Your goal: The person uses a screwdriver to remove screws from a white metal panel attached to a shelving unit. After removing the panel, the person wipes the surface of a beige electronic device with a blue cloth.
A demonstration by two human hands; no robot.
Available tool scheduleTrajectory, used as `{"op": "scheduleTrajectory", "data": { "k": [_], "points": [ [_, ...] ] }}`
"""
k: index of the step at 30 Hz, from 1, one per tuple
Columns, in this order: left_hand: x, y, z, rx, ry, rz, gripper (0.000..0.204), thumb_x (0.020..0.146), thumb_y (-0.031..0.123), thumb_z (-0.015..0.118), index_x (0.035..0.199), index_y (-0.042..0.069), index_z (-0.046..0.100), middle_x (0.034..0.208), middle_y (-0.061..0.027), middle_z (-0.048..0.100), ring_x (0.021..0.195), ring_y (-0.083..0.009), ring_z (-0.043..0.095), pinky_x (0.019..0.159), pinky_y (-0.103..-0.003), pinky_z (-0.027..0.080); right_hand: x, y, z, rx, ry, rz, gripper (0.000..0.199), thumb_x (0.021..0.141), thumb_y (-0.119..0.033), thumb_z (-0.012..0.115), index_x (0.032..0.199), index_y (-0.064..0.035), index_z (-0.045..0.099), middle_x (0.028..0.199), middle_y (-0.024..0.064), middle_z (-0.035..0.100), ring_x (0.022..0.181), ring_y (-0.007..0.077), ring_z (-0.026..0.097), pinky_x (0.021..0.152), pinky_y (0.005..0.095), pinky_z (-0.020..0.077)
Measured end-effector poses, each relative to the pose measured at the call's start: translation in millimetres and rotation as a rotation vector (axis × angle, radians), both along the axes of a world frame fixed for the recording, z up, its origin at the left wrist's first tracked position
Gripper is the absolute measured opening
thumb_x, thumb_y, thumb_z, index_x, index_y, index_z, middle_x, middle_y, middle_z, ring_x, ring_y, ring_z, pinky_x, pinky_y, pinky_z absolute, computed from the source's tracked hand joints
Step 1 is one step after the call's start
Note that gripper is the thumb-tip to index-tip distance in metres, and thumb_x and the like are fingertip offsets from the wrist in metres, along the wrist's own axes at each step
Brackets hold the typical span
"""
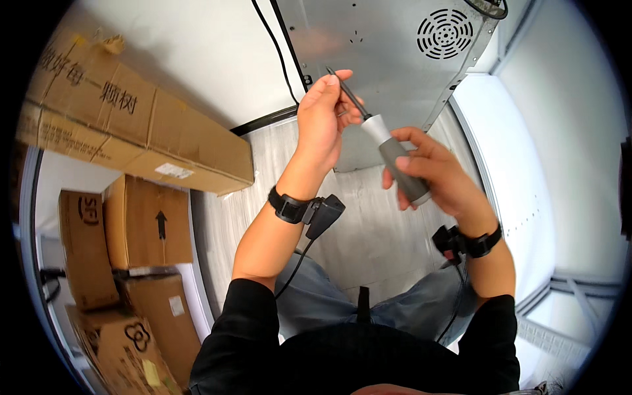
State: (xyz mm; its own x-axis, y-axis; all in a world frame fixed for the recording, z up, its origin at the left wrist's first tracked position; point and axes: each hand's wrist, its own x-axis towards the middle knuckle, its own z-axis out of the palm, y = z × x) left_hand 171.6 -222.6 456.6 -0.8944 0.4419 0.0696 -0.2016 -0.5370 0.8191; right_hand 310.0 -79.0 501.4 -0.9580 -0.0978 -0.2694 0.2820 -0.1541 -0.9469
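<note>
1. Looking down, I see my hands raised over my lap with free air around them; the nearest hard edge is the lower rim of the grey metal panel [388,46] just behind them.
2. To my left, stacked cardboard boxes [131,118] crowd the floor's side; to my right a white wall [546,151] closes in, leaving a narrow strip of pale wood-look floor [368,224] between.
3. A black cable [276,56] runs down the wall beside the panel, which has a round vent grille [445,33] near its top corner.
4. My right hand [431,171] is wrapped around the grey handle of the screwdriver [388,145], fingers closed on it.
5. My left hand [322,118] is pinched narrow around the dark shaft near its tip.
6. The screwdriver sits in mid-air between both hands, in front of the panel. Its long axis runs diagonally: tip up and to the left, handle down and to the right.
</note>
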Motion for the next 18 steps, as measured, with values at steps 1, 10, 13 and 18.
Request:
{"op": "scheduleTrajectory", "data": {
  "k": [1,10,13,18],
  "points": [
    [-5.2,-7.7,0.7,-0.008,-0.004,-0.013,0.032,0.101,0.024,0.040,0.117,0.000,0.054,0.075,-0.0041,0.058,0.065,-0.0105,0.053,0.063,-0.025,0.046,-0.9,-17.9,0.2,-0.019,0.002,-0.024,0.041,0.090,-0.022,0.055,0.125,-0.0070,0.041,0.083,0.0131,0.065,0.053,0.0180,0.061,0.044,0.0254,0.0418],
    [-31.6,-34.2,-11.6,0.068,-0.027,-0.090,0.033,0.100,0.022,0.040,0.122,0.001,0.052,0.069,-0.0035,0.055,0.063,-0.0134,0.049,0.061,-0.028,0.041,-12.1,-92.0,-18.7,-0.078,0.085,-0.202,0.032,0.093,-0.025,0.048,0.118,-0.0049,0.044,0.076,0.0116,0.063,0.055,0.0131,0.055,0.048,0.0250,0.0431],
    [-39.7,-37.0,-14.7,0.084,-0.001,-0.097,0.033,0.100,0.022,0.039,0.123,0.002,0.051,0.069,-0.0038,0.055,0.062,-0.0132,0.049,0.060,-0.027,0.041,-19.5,-92.8,-26.8,-0.114,0.126,-0.219,0.032,0.093,-0.026,0.048,0.116,-0.0042,0.045,0.074,0.0097,0.062,0.058,0.0112,0.054,0.049,0.0250,0.0426],
    [-46.3,-32.9,-19.9,0.064,0.015,-0.062,0.032,0.100,0.022,0.039,0.121,0.002,0.053,0.067,-0.0044,0.055,0.060,-0.0132,0.048,0.057,-0.027,0.040,-26.6,-97.9,-29.0,-0.150,0.153,-0.272,0.034,0.092,-0.028,0.045,0.113,-0.0018,0.046,0.070,0.0104,0.060,0.052,0.0112,0.049,0.046,0.0246,0.0401]
  ]
}}
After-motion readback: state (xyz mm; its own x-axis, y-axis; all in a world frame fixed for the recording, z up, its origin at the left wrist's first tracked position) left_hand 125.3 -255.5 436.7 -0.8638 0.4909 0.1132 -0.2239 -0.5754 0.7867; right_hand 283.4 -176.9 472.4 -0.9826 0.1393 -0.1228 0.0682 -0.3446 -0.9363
